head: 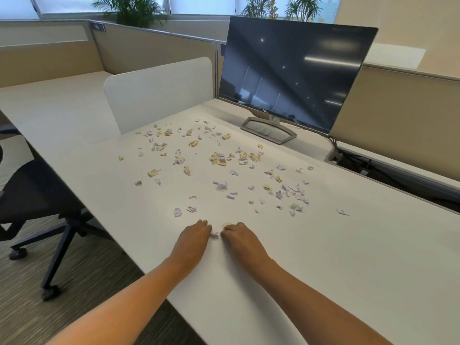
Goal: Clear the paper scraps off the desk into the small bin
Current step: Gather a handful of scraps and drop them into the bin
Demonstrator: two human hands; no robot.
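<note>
Nearest, at 6 o'clock: two bare forearms reaching in over the front edge of the white desk. Just past them, left hand & right hand side by side, knuckles up, nearly meeting. Fingers of the left curled down & bunched together, tips on the desktop; same w/ the right. In the gap btwn the hands, a lilac scrap, close against both. At 12 o'clock of the right fingertips, a tan scrap, right up against them. Can't tell whether either hand actually pinches a piece or only presses on it.

Further out, 11 to 2 o'clock of the hands: paper scraps strewn over the desk's middle, lilac & tan, torn & crumpled. Two lilac bits close by at 11 o'clock; denser patch at 1 o'clock; one stray piece off at 2 o'clock.

At 9 o'clock, beside the desk on grey carpet: dark office chair on castors.

Far side, 1 o'clock: dark-screened monitor on a silver stand, w/ a cable slot at its 4 o'clock. At 11 o'clock: white divider panel, upright at the desk's back edge. Beyond, beige partitions, then potted plants at 12 o'clock by the windows.
</note>
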